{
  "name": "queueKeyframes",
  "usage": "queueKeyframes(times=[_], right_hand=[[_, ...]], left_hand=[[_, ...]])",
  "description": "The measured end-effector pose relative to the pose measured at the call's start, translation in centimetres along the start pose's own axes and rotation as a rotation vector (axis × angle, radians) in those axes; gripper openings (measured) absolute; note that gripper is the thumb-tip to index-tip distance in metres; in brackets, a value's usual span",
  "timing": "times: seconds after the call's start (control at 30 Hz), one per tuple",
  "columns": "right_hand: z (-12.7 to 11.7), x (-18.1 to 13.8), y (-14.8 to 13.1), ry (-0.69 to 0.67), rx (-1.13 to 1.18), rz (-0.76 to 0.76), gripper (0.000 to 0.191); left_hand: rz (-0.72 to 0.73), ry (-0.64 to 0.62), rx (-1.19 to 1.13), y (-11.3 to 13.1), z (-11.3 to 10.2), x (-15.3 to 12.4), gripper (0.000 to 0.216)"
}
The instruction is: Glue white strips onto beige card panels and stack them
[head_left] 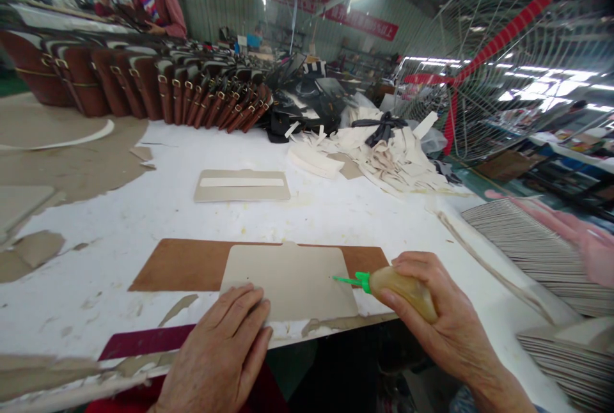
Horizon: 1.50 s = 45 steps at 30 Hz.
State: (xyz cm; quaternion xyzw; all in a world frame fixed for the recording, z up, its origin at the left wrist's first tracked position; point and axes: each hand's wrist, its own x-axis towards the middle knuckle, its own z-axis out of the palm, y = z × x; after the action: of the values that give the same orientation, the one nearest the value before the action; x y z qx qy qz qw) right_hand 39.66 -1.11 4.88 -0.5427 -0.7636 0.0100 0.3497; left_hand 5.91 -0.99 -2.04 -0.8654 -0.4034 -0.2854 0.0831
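Note:
My right hand (439,311) is wrapped round a glue bottle (400,289) of yellowish plastic. Its green nozzle points left, with the tip over the right part of a beige board (292,282). Flat on the board's lower left corner lies my left hand (225,336), fingers stretched out. Under the board is a brown leather strip (185,264), showing on both sides of it. A small dark dot marks the board near the nozzle tip. Whether the tip touches the board I cannot tell.
Beyond lies another beige board (242,192) with a white strip. Brown leather bags (139,84) with buckles line the back left. White scraps (398,157) are heaped near a fan (453,80). Stacked boards (522,253) stand right. A maroon piece (144,341) lies front left. A person (160,4) stands behind.

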Motion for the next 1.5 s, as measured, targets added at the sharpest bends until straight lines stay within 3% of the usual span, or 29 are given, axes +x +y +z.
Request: queueKeyframes(times=[0.17,0.33,0.43,0.6,0.8,1.17,1.5], right_hand=[[0.5,-0.7,-0.3,0.027,0.078,0.075,0.026],[3.3,-1.3,-1.0,0.212,0.283,0.421,0.037],[4.9,-0.7,-1.7,0.22,0.368,0.502,0.044],[6.8,0.9,-3.4,0.105,0.367,0.288,0.035],[8.6,2.5,-5.5,0.059,0.359,0.104,0.027],[9.7,3.5,-6.5,-0.036,0.375,-0.003,0.026],[9.4,4.7,-7.0,-0.035,0.286,-0.126,0.025]], left_hand=[[0.0,-0.002,-0.014,0.4,0.0,0.3,0.028],[-0.096,0.059,-0.133,0.5,-1.1,-0.1,0.026],[-0.211,0.117,-0.196,-0.3,-2.3,-0.6,0.025],[-0.269,0.024,-0.137,-1.9,-2.8,-1.4,0.019],[-0.285,-0.014,-0.107,-1.8,-1.8,-2.0,0.021],[-0.281,-0.009,-0.083,-1.4,-2.1,-1.6,0.024],[-0.285,-0.012,-0.067,-1.5,-1.9,-1.7,0.024]])
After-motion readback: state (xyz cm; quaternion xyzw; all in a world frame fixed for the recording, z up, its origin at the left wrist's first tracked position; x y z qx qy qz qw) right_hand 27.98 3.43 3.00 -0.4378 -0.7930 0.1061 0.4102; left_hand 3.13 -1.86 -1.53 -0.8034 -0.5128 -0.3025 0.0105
